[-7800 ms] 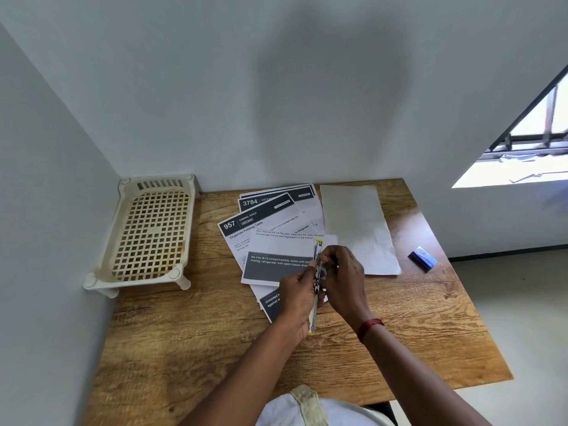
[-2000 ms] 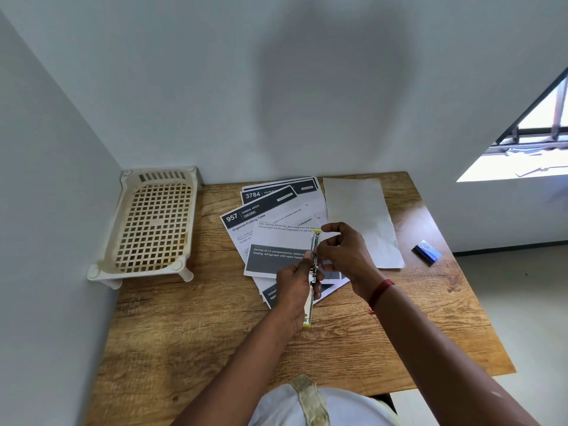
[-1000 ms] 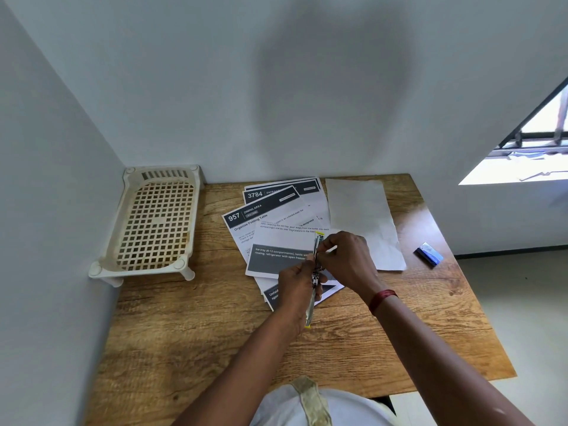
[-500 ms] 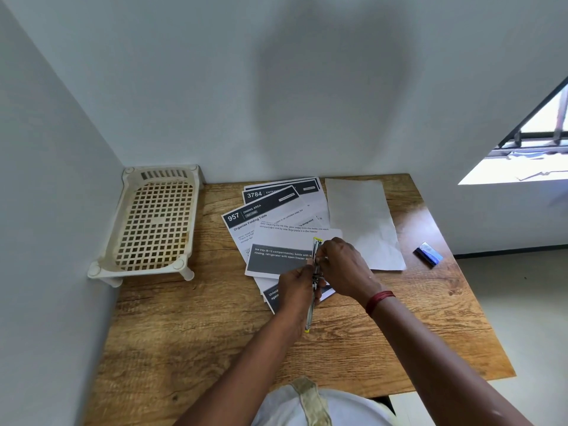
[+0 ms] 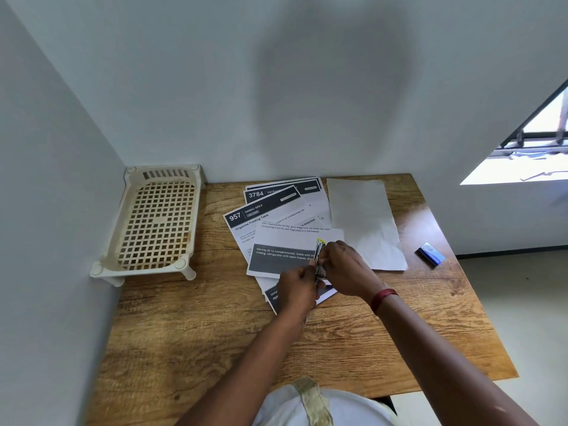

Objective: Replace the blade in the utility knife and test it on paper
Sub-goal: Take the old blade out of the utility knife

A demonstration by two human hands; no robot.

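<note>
The printed sheets [image 5: 276, 229] lie on the table [image 5: 215, 333], in the middle at the back; the basket [image 5: 156, 222] stands left of them, in the corner. The blank sheet [image 5: 362, 222] lies just right of them; the small box [image 5: 430, 254] lies farther right; both hands hold the knife [image 5: 319, 256] over their near edge.

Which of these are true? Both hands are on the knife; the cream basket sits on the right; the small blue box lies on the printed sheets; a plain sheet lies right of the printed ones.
1. Both the left hand and right hand hold the utility knife: true.
2. The cream basket sits on the right: false, far left, by the wall.
3. The small blue box lies on the printed sheets: false, on bare table.
4. The plain sheet lies right of them: true.
</note>
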